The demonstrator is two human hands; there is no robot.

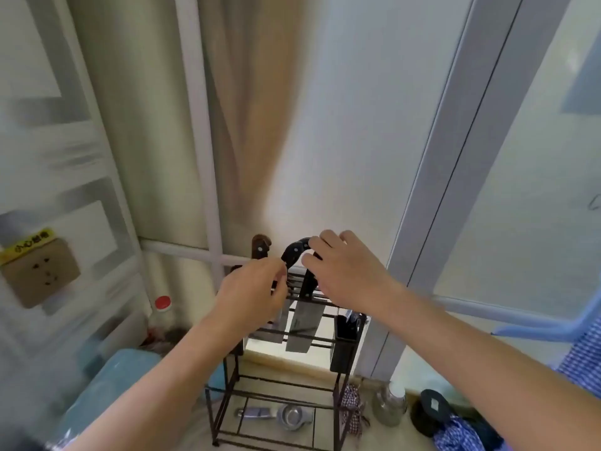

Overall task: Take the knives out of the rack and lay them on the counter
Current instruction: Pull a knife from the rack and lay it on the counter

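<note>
A dark metal knife rack (341,323) stands on the counter in front of me. Knives hang in it, blades down. A wide cleaver (304,323) hangs in the middle and a narrower blade (281,320) sits left of it. A curved black handle (294,252) rises between my hands, and a brown handle (260,245) stands further left. My left hand (253,291) pinches the lower end of the curved black handle. My right hand (344,271) closes over the cleaver's black handle (309,284), with its fingertips touching the top of the curved one.
A black utensil cup (346,343) hangs on the rack's right side. A peeler and a small metal strainer (292,416) lie under the rack. A red-capped bottle (162,304) and a blue container (120,379) are on the left. A glass jar (390,405) and a checked cloth are on the right.
</note>
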